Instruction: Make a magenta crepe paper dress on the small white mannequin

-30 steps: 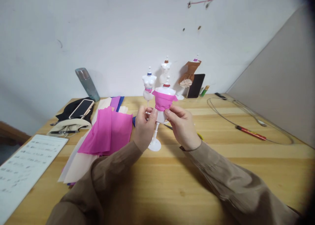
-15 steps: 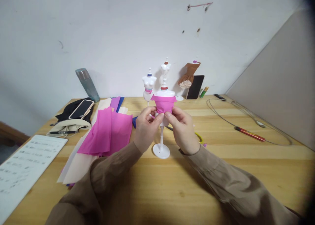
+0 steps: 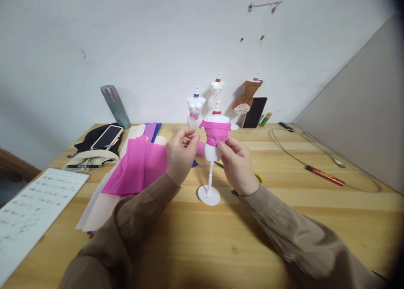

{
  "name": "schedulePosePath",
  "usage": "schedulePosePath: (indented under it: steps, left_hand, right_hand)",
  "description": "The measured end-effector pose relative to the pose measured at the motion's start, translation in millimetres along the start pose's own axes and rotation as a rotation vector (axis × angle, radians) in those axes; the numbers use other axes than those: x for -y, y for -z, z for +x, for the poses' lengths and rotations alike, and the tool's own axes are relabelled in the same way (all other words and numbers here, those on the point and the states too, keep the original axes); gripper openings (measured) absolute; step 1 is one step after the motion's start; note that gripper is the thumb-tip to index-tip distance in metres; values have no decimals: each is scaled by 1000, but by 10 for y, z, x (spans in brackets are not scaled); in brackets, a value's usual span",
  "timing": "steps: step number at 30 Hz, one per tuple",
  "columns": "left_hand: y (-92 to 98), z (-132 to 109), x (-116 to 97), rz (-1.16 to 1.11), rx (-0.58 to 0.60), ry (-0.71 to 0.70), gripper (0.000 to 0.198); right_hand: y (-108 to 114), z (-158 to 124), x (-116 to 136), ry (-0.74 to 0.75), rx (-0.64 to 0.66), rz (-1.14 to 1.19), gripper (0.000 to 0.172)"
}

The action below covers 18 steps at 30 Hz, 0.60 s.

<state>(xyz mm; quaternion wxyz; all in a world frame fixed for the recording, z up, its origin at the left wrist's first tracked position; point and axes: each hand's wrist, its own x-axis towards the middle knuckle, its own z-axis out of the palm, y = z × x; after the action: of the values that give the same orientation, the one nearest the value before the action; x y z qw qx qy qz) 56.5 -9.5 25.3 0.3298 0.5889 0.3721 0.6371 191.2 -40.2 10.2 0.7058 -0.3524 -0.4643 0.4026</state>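
Note:
A small white dress form (image 3: 212,153) stands upright on a round base in front of me. A pink wrap (image 3: 217,131), folded over along its top edge, covers its torso. At the waist, my right hand (image 3: 238,164) grips the wrapped form, its thumb on the front and its fingers behind. My left hand (image 3: 181,156) is held to the left, apart from the form. Its fingers are curled with thumb and fingertips close together; anything between them is too small or hidden to see. A bit of pink material shows between this hand and the form.
Pink sheets (image 3: 134,167) lie over paler ones at left, near a phone (image 3: 107,137), pouch, printed sheet (image 3: 30,213) and leaning bottle (image 3: 116,107). Other dress forms (image 3: 195,105) stand by the wall. Yellow-handled scissors (image 3: 259,178) are partly hidden; a red-handled cable (image 3: 325,175) lies right.
My left hand has moved off the dress form's waist to the left. My right hand stays at the waist. The whole view has shifted slightly.

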Motion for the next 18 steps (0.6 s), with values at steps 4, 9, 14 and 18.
schedulePosePath:
  steps: [4,9,14,18]
  left_hand:
    - [109,96,-101,292,-89,-340,12]
    - [176,119,-174,520,-55,-577,10]
    - [154,94,-125,565,-27,-624,14]
    - [149,100,-140,530,-85,-609,8]
  right_hand:
    - [-25,-32,-8,21,26,4,20]
    - [-47,-58,5,10,31,-20,25]
    - [-59,-71,18,18,53,-28,24]
    - [-46,-72,3,6,57,-26,23]
